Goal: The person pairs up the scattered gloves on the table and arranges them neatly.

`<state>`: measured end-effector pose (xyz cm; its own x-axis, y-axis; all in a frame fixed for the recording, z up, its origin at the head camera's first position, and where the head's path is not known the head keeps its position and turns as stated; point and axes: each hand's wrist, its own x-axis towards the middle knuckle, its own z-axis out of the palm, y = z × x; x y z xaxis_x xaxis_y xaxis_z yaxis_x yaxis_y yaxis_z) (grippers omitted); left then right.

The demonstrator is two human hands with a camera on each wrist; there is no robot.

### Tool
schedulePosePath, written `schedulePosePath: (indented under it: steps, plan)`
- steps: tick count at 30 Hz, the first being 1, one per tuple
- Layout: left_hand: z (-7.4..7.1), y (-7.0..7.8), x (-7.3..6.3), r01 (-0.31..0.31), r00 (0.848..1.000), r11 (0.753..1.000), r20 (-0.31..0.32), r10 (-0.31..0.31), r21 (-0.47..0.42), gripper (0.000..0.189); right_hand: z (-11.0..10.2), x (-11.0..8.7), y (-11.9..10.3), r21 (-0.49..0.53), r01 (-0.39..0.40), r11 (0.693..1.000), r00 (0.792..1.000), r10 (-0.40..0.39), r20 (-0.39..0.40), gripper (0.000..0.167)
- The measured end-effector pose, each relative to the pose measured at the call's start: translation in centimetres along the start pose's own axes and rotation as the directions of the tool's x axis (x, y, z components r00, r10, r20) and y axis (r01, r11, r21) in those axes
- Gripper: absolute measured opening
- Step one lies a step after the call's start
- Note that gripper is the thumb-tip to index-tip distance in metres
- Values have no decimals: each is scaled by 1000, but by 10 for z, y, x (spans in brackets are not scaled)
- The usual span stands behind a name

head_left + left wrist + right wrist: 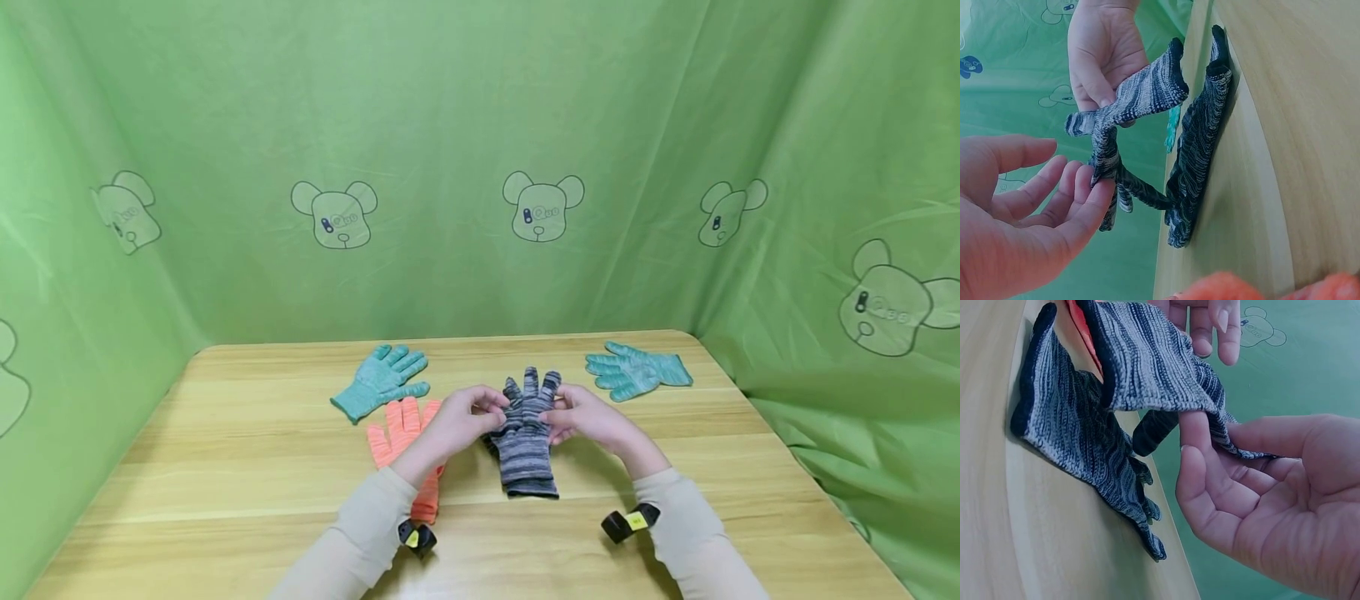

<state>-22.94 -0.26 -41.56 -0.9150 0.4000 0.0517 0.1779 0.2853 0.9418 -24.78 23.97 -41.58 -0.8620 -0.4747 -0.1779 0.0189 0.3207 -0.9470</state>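
A black-and-grey striped knit glove is raised off the table, its cuff toward me. My right hand pinches its side between thumb and fingers, as the right wrist view shows on the glove's knit. At the opposite side is my left hand; its fingertips touch the fabric, while the thumb stands apart in the left wrist view. A second striped glove lies flat on the table under the raised one, mostly covered from above. Left of it lies an orange glove, partly hidden by my left forearm.
Two teal gloves lie farther back, one teal glove at left and another teal glove at right. The wooden table is enclosed by a green curtain printed with bear heads. Black cameras sit on both wrists.
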Motion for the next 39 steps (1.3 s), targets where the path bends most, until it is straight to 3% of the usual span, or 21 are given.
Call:
schedulePosePath:
  steps: [23, 31, 37, 39]
  plan:
    - [3, 7, -2, -40, 999, 996, -25, 42, 74, 22, -1, 4, 9, -55, -80, 995, 996, 77, -49, 19]
    - [4, 2, -1, -40, 999, 992, 37, 36, 119, 24, -3, 2, 11, -67, -105, 992, 994, 103, -24, 15]
    - [5, -2, -1, 9, 998, 991, 63, -17, 132, 20, -4, 2, 14, -72, -124, 990, 992, 123, -16, 56]
    - [5, -3, -1, 20, 997, 990, 69, -30, 138, 20, -4, 3, 15, -76, -135, 988, 991, 134, -15, 54]
